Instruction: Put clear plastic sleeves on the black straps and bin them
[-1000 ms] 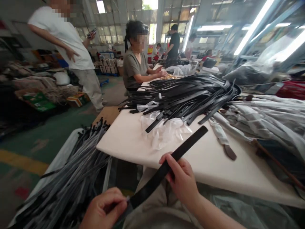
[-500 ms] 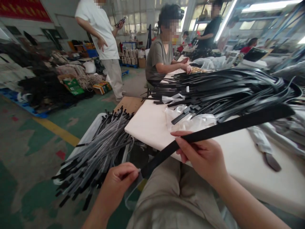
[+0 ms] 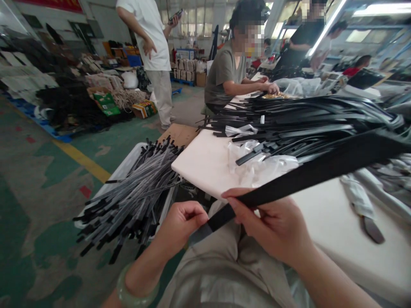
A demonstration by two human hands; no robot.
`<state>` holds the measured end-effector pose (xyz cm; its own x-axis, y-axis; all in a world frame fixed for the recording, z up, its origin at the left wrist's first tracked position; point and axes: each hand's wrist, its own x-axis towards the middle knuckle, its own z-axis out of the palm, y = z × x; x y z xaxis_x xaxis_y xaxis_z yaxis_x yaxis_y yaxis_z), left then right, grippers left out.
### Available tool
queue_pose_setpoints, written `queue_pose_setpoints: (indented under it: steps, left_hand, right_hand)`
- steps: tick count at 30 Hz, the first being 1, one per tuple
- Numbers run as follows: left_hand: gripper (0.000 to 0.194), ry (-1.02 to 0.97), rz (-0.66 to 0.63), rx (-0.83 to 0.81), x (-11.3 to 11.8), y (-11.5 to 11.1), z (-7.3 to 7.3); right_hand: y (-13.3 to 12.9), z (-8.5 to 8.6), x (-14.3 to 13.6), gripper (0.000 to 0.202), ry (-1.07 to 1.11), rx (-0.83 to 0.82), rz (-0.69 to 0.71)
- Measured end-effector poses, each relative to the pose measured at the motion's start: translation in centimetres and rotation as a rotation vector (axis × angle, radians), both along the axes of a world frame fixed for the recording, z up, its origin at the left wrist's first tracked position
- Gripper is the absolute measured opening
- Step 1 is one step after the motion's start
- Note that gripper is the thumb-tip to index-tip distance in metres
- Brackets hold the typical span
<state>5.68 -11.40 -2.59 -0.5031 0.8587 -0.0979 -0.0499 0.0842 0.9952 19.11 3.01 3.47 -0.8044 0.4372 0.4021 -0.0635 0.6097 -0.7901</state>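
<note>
A wide black strap (image 3: 298,175) runs slantwise from above my lap up to the right edge. My right hand (image 3: 266,218) pinches it between thumb and fingers near its lower part. At the strap's lower end, my left hand (image 3: 186,222) is closed in a pinch, with a greyish, see-through piece hanging just below the fingertips. Whether that piece is film or part of the strap is hard to tell. Beyond my hands, a big pile of black straps (image 3: 314,115) lies on the white table (image 3: 205,158), with crumpled clear plastic (image 3: 250,162) in front.
Left of the table, a white tub (image 3: 128,160) holds many grey and black strips. A wrapped tool with a dark blade (image 3: 372,229) lies on the table at right. A seated person in grey (image 3: 224,72) works across the table; another in white (image 3: 154,38) stands behind.
My left hand has moved up and right, closer to my right hand. The greyish piece now shows at the strap's lower end. The view has shifted slightly.
</note>
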Motion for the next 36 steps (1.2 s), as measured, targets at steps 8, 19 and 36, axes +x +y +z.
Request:
queue_pose_setpoints:
  steps: [8,19,36]
  left_hand:
    - [0.025,0.052,0.071,0.046,0.5,1.8,0.6]
    - [0.018,0.359,0.244,0.141,-0.4,1.7,1.4]
    - [0.024,0.239,0.24,0.083,-3.6,0.7,0.3]
  right_hand:
    - [-1.2,-3.9,-1.0,0.032,-0.119,-0.192,0.072]
    - [-1.7,-5.6,-2.6,0.036,-0.242,-0.04,0.218]
    - [-1.9,-4.6,-5.5,0.027,-0.263,-0.117,0.143]
